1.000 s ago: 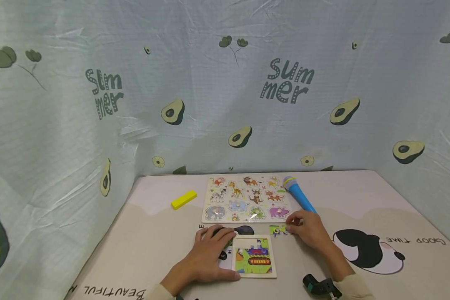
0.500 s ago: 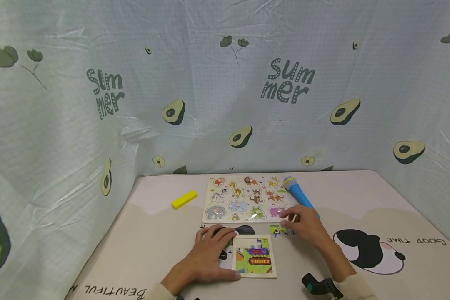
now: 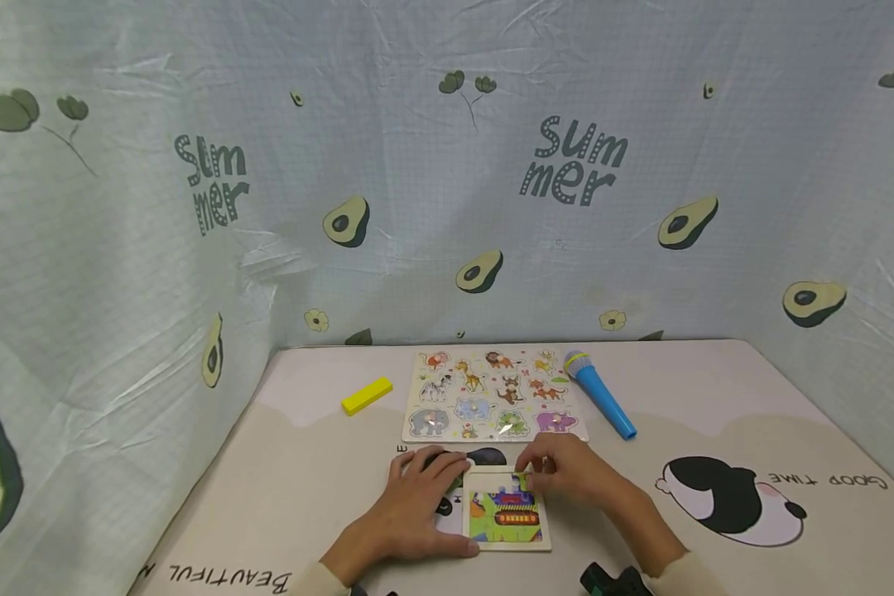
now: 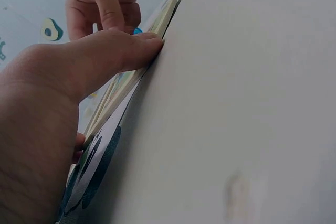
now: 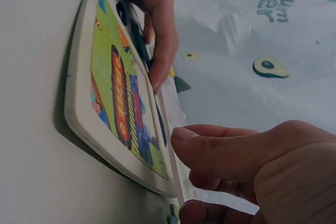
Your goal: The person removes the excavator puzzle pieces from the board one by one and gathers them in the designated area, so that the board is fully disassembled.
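Note:
A small wooden jigsaw board [image 3: 507, 547] with a colourful vehicle picture lies near the front of the table. My left hand [image 3: 425, 505] grips its left side, thumb on the near edge and fingers at the far corner. In the left wrist view, that thumb [image 4: 139, 51] lies over the board's edge. My right hand [image 3: 569, 472] is at the board's far right corner, fingertips right at the edge. The right wrist view shows thumb and forefinger close together, nothing visible between them. A loose green jigsaw piece [image 5: 173, 217] lies beside the board, hidden by my right hand in the head view.
Behind the board lies a larger animal puzzle board [image 3: 492, 397]. A blue toy microphone [image 3: 603, 401] is to its right, and a yellow block [image 3: 367, 396] to its left. A printed cloth [image 3: 417, 165] hangs behind the table.
My right hand has moved left and nearer, from the loose jigsaw piece to the small board's far right corner. The microphone's lower end is now uncovered. My left hand has kept its place.

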The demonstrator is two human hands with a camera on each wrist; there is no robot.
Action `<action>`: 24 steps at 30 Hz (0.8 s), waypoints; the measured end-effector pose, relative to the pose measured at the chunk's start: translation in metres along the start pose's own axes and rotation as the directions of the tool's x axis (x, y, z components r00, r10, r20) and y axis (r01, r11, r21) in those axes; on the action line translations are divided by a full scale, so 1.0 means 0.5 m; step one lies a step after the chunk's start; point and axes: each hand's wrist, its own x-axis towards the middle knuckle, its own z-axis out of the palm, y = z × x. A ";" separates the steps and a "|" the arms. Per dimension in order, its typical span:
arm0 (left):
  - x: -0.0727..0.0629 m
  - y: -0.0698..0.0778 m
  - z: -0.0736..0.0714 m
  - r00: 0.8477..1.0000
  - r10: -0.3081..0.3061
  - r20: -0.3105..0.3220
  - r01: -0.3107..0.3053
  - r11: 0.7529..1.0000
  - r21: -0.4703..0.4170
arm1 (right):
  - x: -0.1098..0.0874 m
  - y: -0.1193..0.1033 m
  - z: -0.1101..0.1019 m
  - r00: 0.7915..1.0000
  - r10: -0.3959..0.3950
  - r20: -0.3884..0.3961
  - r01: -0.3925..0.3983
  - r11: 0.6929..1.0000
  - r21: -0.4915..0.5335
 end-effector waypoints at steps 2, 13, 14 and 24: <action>0.001 0.000 0.000 1.000 0.001 0.000 -0.001 1.000 0.001 | 0.003 -0.002 0.008 1.000 0.007 0.030 -0.007 1.000 -0.006; 0.002 0.004 -0.002 1.000 0.006 0.002 -0.006 1.000 0.014 | 0.005 -0.018 0.029 0.996 0.074 0.043 -0.070 0.994 -0.088; 0.002 0.005 -0.002 1.000 0.007 0.002 -0.007 1.000 0.013 | 0.005 -0.019 0.029 0.997 0.072 0.037 -0.069 0.993 -0.092; 0.000 0.005 -0.003 1.000 0.007 -0.004 -0.007 1.000 0.019 | 0.004 -0.019 0.035 1.000 0.016 0.013 -0.015 0.996 -0.083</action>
